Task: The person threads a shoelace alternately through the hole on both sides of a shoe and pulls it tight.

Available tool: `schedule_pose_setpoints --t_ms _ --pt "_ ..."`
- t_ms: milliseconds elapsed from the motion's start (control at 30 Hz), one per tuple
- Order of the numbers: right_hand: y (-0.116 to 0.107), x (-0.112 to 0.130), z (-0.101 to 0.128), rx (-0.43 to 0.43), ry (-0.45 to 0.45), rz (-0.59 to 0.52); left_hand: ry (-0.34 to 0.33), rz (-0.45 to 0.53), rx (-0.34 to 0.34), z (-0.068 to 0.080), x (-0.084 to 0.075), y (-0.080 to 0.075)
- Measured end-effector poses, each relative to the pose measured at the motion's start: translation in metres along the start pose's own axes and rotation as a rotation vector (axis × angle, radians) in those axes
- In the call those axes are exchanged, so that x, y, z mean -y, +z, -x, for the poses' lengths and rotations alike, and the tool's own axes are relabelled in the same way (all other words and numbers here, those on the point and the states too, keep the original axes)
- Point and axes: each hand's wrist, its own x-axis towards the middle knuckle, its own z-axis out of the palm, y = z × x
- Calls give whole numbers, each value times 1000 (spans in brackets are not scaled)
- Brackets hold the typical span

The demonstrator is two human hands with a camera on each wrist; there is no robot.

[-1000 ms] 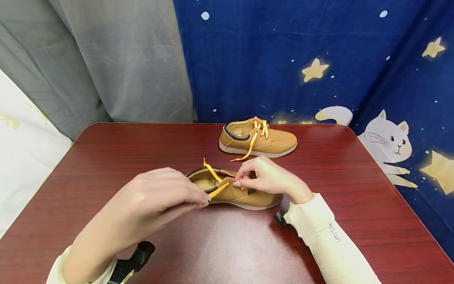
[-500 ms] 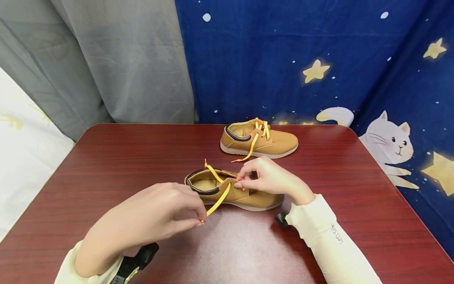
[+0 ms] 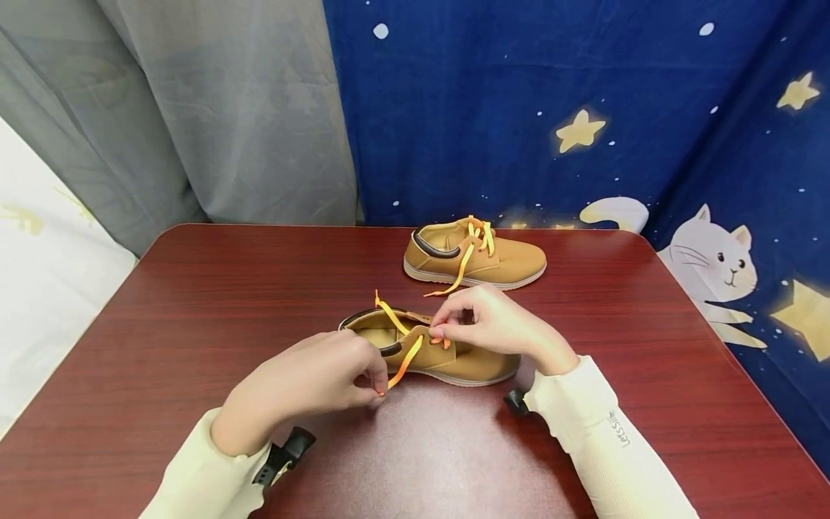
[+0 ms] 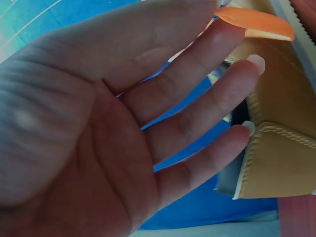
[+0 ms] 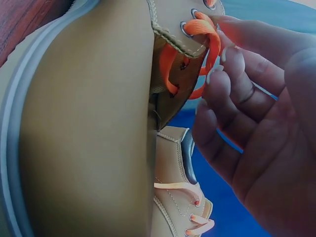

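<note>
A tan shoe (image 3: pixel 454 357) lies on its sole mid-table, toe to the right. My left hand (image 3: pixel 378 390) pinches the tip of its orange-yellow lace (image 3: pixel 405 364), drawn out slantwise from the eyelets down towards the table. In the left wrist view the lace (image 4: pixel 256 22) sits between thumb and forefinger of the left hand (image 4: pixel 222 27), other fingers straight beside the shoe (image 4: pixel 281 148). My right hand (image 3: pixel 438 332) pinches the lace at the eyelet flap. The right wrist view shows the lace (image 5: pixel 200 29) looped through eyelets, right hand fingertips (image 5: pixel 232 61) on it.
A second tan shoe (image 3: pixel 476 259) with yellow laces stands near the far edge of the dark red table (image 3: pixel 194 303); it also shows in the right wrist view (image 5: pixel 177 207). A grey curtain (image 3: pixel 194 108) and a blue star-and-cat cloth (image 3: pixel 583 108) hang behind.
My left hand has drawn back towards me and lower, pulling the lace tip out from the shoe's collar so more lace shows. The right hand has stayed at the eyelets.
</note>
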Motion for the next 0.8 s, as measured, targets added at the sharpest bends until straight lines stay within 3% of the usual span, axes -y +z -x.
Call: schedule_pose_setpoints --t_ms 300,600,700,800 --pt "-1 0 0 -135 6 34 -17 -11 -6 -5 1 5" --pt "2 -3 -2 -183 -46 138 -51 25 -36 -7 2 3" --pt "4 -3 -2 -172 -55 158 -70 55 -101 -9 2 2" --pt "5 -3 -2 -151 -40 159 -65 51 -237 -13 4 2"
